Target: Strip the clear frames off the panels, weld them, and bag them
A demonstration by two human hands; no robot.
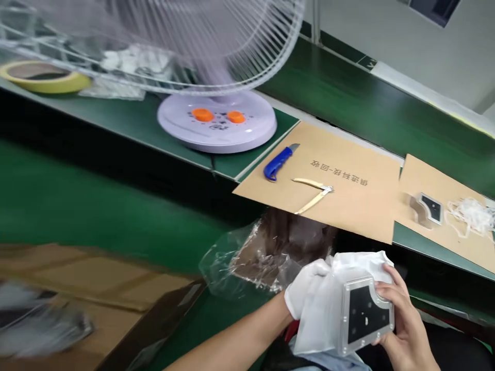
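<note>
My right hand (402,319) grips a small clear-edged plastic part with a black face (365,314), fingers wrapped round its right side. My left hand (305,291) wears a white glove and is closed on a white cloth (320,319) that lies against the part's left side. Both hands are low in the view, in front of the bench edge. Just behind them sits a crumpled clear plastic bag (255,257).
A cardboard sheet (359,206) on the green bench carries a blue-handled knife (279,162) and tweezers (314,194). Another sheet holds a similar part (430,207) and white threads (469,215). A running fan's base (216,121), tape roll (42,77), open cardboard box (93,293).
</note>
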